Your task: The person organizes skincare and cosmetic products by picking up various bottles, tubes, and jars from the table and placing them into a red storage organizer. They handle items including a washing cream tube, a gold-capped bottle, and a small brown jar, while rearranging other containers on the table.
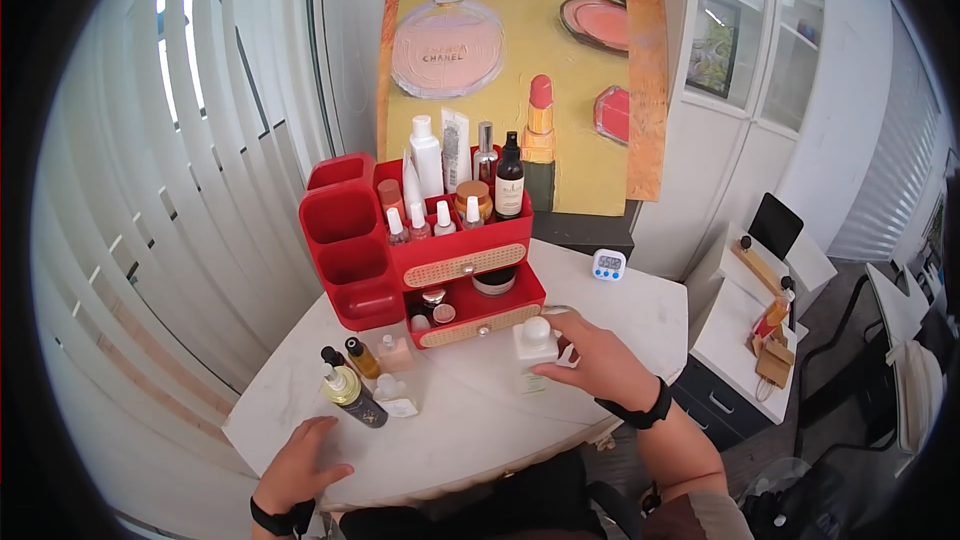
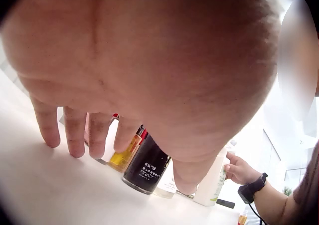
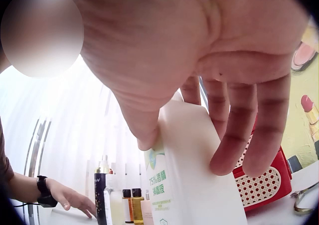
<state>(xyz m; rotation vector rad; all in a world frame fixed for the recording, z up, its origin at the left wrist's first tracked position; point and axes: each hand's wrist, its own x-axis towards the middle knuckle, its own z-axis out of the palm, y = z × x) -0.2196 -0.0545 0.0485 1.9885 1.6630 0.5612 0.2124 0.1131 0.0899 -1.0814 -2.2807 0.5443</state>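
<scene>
My right hand (image 1: 590, 355) grips a white square-shouldered bottle (image 3: 192, 160) of 75% alcohol disinfectant, thumb along its label side and fingers on the opposite side. In the head view this bottle has a round white cap and stands in front of the lower drawer. My left hand (image 1: 298, 470) is held low at the table's front left, fingers loosely spread and holding nothing. Just beyond it stands a dark pump bottle (image 1: 355, 398) with a yellowish top. Close by are an amber bottle (image 1: 362, 358), a small clear bottle (image 1: 398, 402) and a pink bottle (image 1: 394, 352).
A red cosmetics organizer (image 1: 345, 230) stands at the back, loaded with bottles and tubes. Its lower drawer (image 1: 480, 325) is pulled out and holds jars. A small white timer (image 1: 608, 265) sits at the right on the marble-look table (image 1: 640, 300). A painting (image 1: 580, 140) is behind.
</scene>
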